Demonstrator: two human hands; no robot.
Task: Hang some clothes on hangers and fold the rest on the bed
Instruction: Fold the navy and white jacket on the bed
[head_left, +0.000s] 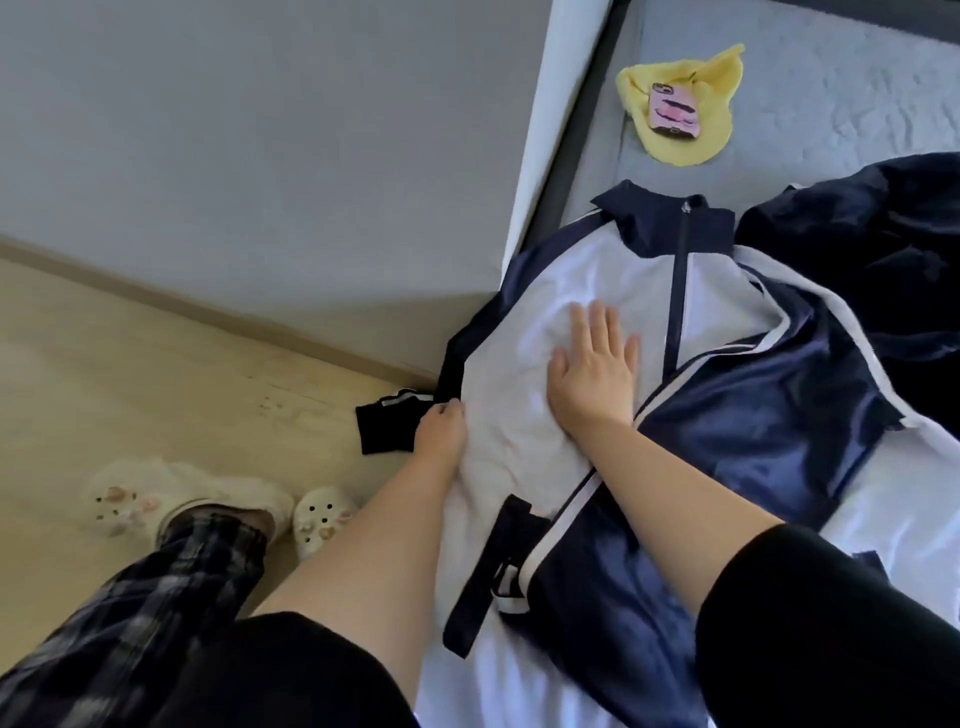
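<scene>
Yellow cloth (719, 88) past the collar of the jacket (524, 312) carries a pink phone (675, 111). Right hand (592, 374) presses the white front, fingers spread; left hand (441, 431) grips the jacket's sleeve edge, fingertips hidden.

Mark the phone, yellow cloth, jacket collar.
phone (675, 110), head view, centre of pink case
yellow cloth (723, 67), head view, top right corner
jacket collar (649, 223), head view, navy left of zipper

— The jacket (519, 332): what cloth?
— White panels are soft and matt, slightly creased. The navy sleeve (769, 415) is slick, with a satin sheen.
— The bed (831, 78)?
— Grey quilted fabric, puckered, matt. The yellow cloth (719, 78) looks nappy, like towelling.
— The floor (156, 353)?
— Pale wood-look boards, smooth, faintly shiny.
</scene>
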